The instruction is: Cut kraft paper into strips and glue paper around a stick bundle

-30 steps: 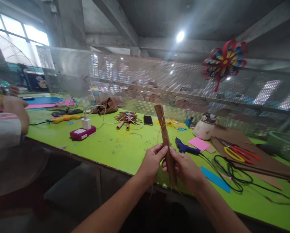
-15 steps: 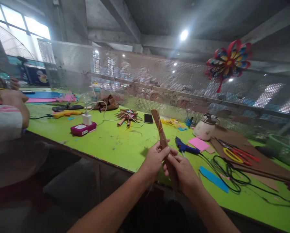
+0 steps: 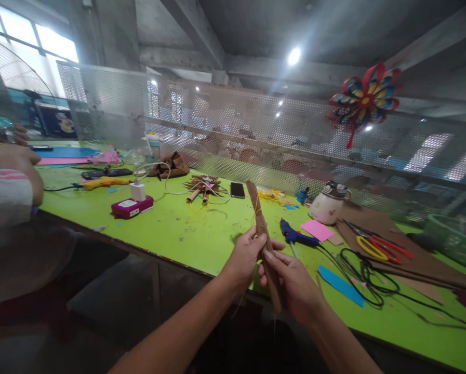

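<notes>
A long, narrow brown strip (image 3: 262,226), which looks like folded paper or cardboard, is held upright and tilted over the table's front edge. Yellow string (image 3: 257,204) is looped around its upper part, and thin loose ends hang below the hands. My left hand (image 3: 245,255) pinches the strip at its middle from the left. From the right, my right hand (image 3: 287,267) grips it just lower, thumb on the near face. Some fingers of both hands are hidden behind the strip. A blue glue gun (image 3: 300,236) lies to the right, beyond my hands.
On the green table (image 3: 201,244) are a phone (image 3: 238,190), a brown stick piece (image 3: 203,187), a purple power strip (image 3: 132,206), a white-brown jug (image 3: 328,205), scissors (image 3: 373,246), a blue strip (image 3: 341,284) and a coiled black cable. Another person's arm (image 3: 18,161) is at far left.
The brown strip has turned slightly more upright and my hands have shifted a little with it. Both hands keep hold of it. The whole view has moved slightly.
</notes>
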A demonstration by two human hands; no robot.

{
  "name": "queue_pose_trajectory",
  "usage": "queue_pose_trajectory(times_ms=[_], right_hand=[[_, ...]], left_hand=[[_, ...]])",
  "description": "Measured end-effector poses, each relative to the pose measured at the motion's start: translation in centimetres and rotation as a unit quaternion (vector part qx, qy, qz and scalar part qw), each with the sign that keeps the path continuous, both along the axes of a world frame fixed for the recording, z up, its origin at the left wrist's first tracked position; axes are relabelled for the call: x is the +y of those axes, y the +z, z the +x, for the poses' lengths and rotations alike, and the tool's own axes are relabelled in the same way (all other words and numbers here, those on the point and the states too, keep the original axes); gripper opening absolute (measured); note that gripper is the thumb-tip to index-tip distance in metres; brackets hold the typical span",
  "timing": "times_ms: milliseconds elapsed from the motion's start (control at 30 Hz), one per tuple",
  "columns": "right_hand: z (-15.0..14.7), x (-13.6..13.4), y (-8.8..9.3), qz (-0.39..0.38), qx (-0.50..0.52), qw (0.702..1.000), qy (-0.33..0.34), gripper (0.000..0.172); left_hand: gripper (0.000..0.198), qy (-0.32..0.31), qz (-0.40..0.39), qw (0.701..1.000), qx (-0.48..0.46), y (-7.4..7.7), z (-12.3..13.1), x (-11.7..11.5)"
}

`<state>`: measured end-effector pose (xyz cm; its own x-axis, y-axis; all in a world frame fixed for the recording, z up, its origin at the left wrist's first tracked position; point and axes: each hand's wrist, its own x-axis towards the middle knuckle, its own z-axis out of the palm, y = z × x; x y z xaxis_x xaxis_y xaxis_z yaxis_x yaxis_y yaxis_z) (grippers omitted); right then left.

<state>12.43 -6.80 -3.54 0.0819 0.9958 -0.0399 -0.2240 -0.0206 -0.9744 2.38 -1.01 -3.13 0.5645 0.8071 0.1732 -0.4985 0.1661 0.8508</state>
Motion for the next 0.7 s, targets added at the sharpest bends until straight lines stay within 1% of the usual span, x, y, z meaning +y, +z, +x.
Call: queue_pose_trajectory(times_ms=[200, 300, 367, 433, 500, 567, 700], right_hand=[[0.0, -0.4, -0.3, -0.008, 0.018, 0.999, 0.03, 0.039], [0.1, -0.6, -0.6, -0.004, 0.051, 0.997, 0.057, 0.039], [0.2, -0.6, -0.7, 0.005, 0.096, 0.993, 0.074, 0.035], [0.2, -0.7, -0.6, 0.012, 0.146, 0.985, 0.092, 0.027], [0.1, -0.8, -0.5, 0.016, 0.177, 0.978, 0.111, 0.024], [0.1, -0.9, -0.4, 0.017, 0.183, 0.975, 0.123, 0.024], [0.1, -0.9, -0.5, 0.017, 0.168, 0.977, 0.132, 0.029]], left_hand=[[0.038, -0.017, -0.021, 1.0, 0.008, 0.2, -0.2, -0.1], [0.044, -0.046, -0.035, 0.998, 0.019, 0.5, -0.6, -0.1], [0.042, -0.063, -0.046, 0.997, 0.013, 0.7, -0.8, 0.0], [0.037, -0.073, -0.056, 0.996, -0.009, 0.9, -1.0, 0.3], [0.033, -0.082, -0.063, 0.994, -0.03, 0.9, -1.1, 0.6], [0.032, -0.087, -0.065, 0.993, -0.037, 0.8, -1.1, 1.0], [0.038, -0.082, -0.06, 0.994, -0.034, 0.6, -1.1, 1.5]])
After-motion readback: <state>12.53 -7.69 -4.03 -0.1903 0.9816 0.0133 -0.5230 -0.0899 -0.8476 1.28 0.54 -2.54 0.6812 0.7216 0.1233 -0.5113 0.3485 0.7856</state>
